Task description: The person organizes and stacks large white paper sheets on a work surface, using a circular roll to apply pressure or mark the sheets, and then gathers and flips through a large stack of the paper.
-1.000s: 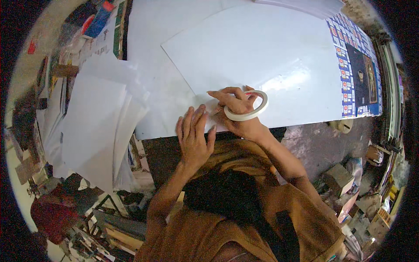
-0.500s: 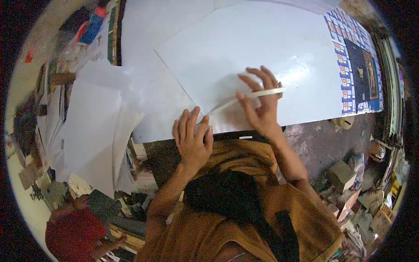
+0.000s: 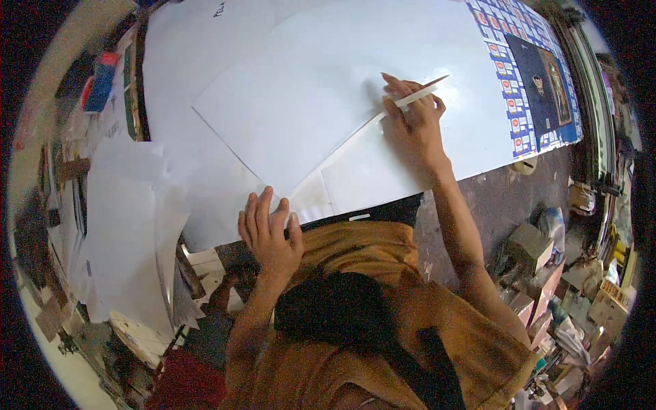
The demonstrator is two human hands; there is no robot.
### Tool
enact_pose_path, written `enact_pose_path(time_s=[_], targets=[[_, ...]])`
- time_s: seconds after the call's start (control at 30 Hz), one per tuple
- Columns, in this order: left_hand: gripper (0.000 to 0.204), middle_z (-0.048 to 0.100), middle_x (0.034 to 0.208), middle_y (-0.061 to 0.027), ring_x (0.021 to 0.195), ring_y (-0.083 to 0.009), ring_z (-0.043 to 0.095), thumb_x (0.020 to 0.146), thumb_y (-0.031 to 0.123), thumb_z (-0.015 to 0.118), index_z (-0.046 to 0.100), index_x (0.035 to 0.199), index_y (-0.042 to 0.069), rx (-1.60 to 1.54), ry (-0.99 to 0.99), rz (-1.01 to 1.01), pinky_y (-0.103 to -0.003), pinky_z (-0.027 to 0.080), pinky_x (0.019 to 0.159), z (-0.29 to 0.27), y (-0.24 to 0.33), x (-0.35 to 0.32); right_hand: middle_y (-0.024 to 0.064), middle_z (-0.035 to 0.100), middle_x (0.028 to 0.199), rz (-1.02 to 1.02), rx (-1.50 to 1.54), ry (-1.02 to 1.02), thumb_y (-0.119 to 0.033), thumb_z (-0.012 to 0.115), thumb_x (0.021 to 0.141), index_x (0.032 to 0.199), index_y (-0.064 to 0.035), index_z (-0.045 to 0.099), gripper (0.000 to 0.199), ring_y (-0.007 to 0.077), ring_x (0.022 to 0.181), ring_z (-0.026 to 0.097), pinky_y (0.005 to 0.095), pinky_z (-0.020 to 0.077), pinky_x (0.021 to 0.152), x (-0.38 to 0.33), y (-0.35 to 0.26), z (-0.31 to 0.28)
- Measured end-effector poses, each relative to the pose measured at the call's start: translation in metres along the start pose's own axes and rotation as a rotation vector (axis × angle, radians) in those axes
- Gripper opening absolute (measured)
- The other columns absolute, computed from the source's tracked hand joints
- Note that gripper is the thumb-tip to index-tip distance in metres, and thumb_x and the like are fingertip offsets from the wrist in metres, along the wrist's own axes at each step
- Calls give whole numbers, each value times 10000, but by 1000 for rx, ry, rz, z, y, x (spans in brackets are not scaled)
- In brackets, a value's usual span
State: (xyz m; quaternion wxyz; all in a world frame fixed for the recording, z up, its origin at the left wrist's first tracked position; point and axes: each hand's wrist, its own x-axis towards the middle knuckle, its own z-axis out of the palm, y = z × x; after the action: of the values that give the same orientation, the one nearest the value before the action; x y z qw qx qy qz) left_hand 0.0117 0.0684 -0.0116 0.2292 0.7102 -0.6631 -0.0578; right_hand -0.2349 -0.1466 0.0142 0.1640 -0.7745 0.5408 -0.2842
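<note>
A large white sheet (image 3: 287,102) lies on the pale, glossy tabletop (image 3: 451,41), one corner pointing toward me. Beside that corner my left hand (image 3: 270,236) rests with its fingers spread, the fingertips on the surface. Farther up the sheet's right edge, my right hand (image 3: 420,126) pinches a narrow white strip (image 3: 415,96) between thumb and fingers. The strip's free end sticks out past the hand to the upper right, while its other end runs down to the sheet's edge. Whether the strip is still joined to the sheet I cannot tell.
Loose large white papers (image 3: 123,225) hang over at the left. On the right lie a blue patterned sheet (image 3: 506,75) and a dark panel with a picture (image 3: 536,85). Boxes (image 3: 529,246) and clutter fill the floor at right. Someone in red (image 3: 188,379) is at lower left.
My right hand has moved up and away from my left hand, along the sheet's edge with the strip. The sheet's near corner now shows more plainly. The view has shifted.
</note>
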Motion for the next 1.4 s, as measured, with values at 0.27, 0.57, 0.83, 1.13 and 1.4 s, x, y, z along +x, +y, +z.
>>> enact_pose_path(time_s=[0.27, 0.57, 0.83, 1.13, 1.4], targets=[[348, 431, 1493, -163, 1409, -412, 342, 936, 192, 584, 550, 1260, 69, 28, -80, 18, -604, 217, 1134, -5, 2, 3, 35, 609, 1238, -52, -133, -25, -181, 670, 856, 1364, -307, 589, 529, 243, 1219, 511, 593, 265, 1028, 1, 7, 5], [334, 442, 1487, -165, 1408, -397, 347, 942, 189, 574, 565, 1253, 66, 8, -43, 15, -581, 210, 1143, -5, 3, 1, 57, 633, 1182, -98, -204, -4, -173, 640, 903, 1323, -208, 631, 422, 228, 1205, 526, 514, 213, 1077, -1, 0, 6], [441, 377, 1525, -218, 1426, -410, 316, 999, 128, 457, 447, 1418, -12, -262, 36, -33, -525, 229, 1179, -33, 34, 58, -7, 627, 1186, -155, -181, -66, -232, 692, 828, 1284, -236, 626, 461, 215, 1175, 547, 600, 269, 981, -55, -54, 48], [528, 206, 1635, -116, 1491, -397, 185, 1021, 197, 427, 329, 1537, 138, 130, -158, -8, -563, 185, 1190, 12, 23, 81, 32, 663, 1100, 24, 180, 105, -205, 720, 790, 1228, -188, 663, 441, 234, 1113, 578, 528, 233, 975, -63, -70, 27], [520, 213, 1632, -114, 1492, -390, 188, 1033, 220, 424, 329, 1540, 154, 136, -169, -18, -557, 190, 1190, 12, 25, 83, 52, 673, 1063, 24, 137, 204, -92, 713, 835, 1178, -155, 703, 349, 261, 1081, 583, 454, 339, 1016, -48, -21, 0]])
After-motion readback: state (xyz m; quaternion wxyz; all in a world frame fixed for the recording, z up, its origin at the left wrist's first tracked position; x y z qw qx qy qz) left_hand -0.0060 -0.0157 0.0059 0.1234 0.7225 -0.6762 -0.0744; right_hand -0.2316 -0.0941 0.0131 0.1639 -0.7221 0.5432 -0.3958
